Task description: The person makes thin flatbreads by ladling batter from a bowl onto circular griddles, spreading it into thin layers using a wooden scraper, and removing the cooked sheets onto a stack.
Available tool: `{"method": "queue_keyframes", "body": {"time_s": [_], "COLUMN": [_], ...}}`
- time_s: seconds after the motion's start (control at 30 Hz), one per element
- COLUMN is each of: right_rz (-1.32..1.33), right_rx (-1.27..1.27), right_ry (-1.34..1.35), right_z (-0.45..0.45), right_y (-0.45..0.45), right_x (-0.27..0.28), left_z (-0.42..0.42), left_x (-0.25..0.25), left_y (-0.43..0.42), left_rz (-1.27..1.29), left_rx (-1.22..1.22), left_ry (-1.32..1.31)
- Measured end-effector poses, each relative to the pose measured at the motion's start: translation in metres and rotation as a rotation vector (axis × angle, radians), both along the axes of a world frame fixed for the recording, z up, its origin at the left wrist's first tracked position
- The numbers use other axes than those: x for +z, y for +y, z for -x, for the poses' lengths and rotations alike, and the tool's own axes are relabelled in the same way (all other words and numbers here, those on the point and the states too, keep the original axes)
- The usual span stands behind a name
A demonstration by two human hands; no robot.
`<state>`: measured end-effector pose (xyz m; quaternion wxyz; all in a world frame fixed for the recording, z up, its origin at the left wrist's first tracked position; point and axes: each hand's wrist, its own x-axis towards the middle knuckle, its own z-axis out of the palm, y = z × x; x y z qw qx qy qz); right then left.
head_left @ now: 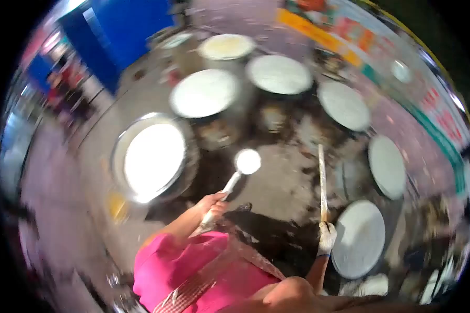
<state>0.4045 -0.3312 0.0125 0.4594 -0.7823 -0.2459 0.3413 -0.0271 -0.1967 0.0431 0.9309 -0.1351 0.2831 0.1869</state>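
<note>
My bare left hand [213, 204] is closed round the handle of a ladle [232, 182], whose round bowl is filled with something bright white. Left of the ladle, a wide metal basin [119, 156] holds white liquid [154, 159]. My right hand [327, 238], in a whitish glove, grips the lower end of a long wooden stick [322, 180] smeared with white. Close beside that hand is a round pale griddle [359, 239]. The stick's far end points away from me over the ground, apart from the griddles as far as I can see.
More round pale-topped griddles form an arc: left [206, 94], middle [279, 74], right [344, 106] and far right [386, 167]. A yellowish-topped one [226, 47] stands behind. A printed banner [386, 57] runs along the right. Blurred people [68, 88] are far left near a blue panel [125, 31].
</note>
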Motion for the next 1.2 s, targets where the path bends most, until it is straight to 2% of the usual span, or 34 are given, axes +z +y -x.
{"method": "queue_keyframes", "body": {"time_s": [0.03,0.07,0.1,0.17,0.2,0.23,0.3,0.33,0.43,0.47,0.53,0.57,0.6,0.63,0.7,0.73,0.77,0.8,0.83,0.87,0.93,1.0,1.03,1.1,1.2], "right_rz": [0.178,0.105,-0.003,-0.027,-0.048,-0.073,-0.138,-0.072,0.054,0.038,0.031,0.038,0.011,-0.006,0.177,0.266,0.451,0.311,0.417,0.327,0.4,0.359,0.238,0.026,-0.271], "right_rx": [0.092,0.325,0.479,0.703,0.805,0.896,1.017,1.111,1.297,1.328,1.457,1.563,1.638,1.605,1.468,1.37,1.428,1.39,1.357,1.315,1.241,1.155,1.074,1.035,0.891], "right_ry": [0.064,-0.117,-0.233,-0.304,-0.441,-0.575,-0.8,-0.836,-0.973,-1.031,-1.18,-1.256,-1.271,-1.189,-1.049,-1.07,-1.072,-1.001,-0.977,-0.903,-0.868,-0.85,-0.893,-0.928,-0.929], "right_z": [0.026,0.03,0.056,0.116,0.151,0.187,0.249,0.286,0.401,0.438,0.504,0.528,0.548,0.556,0.543,0.537,0.535,0.536,0.54,0.54,0.542,0.542,0.545,0.547,0.554], "right_y": [0.032,0.055,0.075,0.117,0.137,0.155,0.203,0.219,0.257,0.262,0.272,0.266,0.258,0.255,0.252,0.241,0.231,0.21,0.195,0.179,0.146,0.127,0.12,0.126,0.154], "right_x": [0.013,-0.028,-0.031,-0.018,0.002,0.022,0.026,0.043,0.077,0.065,0.019,-0.001,0.03,0.064,0.058,0.032,0.01,0.002,-0.009,-0.008,0.012,0.035,0.048,0.08,0.135], "left_z": [0.016,0.031,0.057,0.107,0.131,0.155,0.211,0.239,0.324,0.349,0.408,0.421,0.43,0.459,0.442,0.44,0.44,0.437,0.433,0.429,0.429,0.43,0.431,0.42,0.426], "left_x": [0.009,0.026,0.028,0.028,0.03,0.037,0.016,0.015,-0.019,-0.045,-0.138,-0.17,-0.161,-0.262,-0.167,-0.176,-0.185,-0.177,-0.168,-0.148,-0.083,-0.014,0.024,0.117,0.211], "left_y": [-0.01,-0.026,-0.042,-0.071,-0.08,-0.087,-0.079,-0.079,-0.049,-0.033,0.007,0.01,0.018,0.019,0.026,0.022,0.024,0.031,0.037,0.04,0.041,0.043,0.042,0.041,0.039], "left_rz": [-0.061,-0.076,-0.177,-0.369,-0.514,-0.526,-0.617,-0.587,-0.584,-0.541,-0.384,-0.291,-0.264,-0.328,-0.501,-0.476,-0.455,-0.256,0.131,0.254,0.477,0.321,0.225,-0.158,-0.36], "left_rx": [0.12,0.23,0.302,0.419,0.463,0.496,0.595,0.631,0.493,0.499,0.329,0.239,0.051,-0.071,-0.22,-0.149,-0.069,-0.002,0.196,0.293,0.445,0.464,0.47,0.469,0.503], "left_ry": [0.059,0.047,0.075,0.128,0.088,0.234,0.281,0.271,0.519,0.638,0.828,0.912,0.994,1.115,1.203,1.121,1.044,0.835,0.564,0.418,0.105,0.064,0.034,0.418,0.278]}}
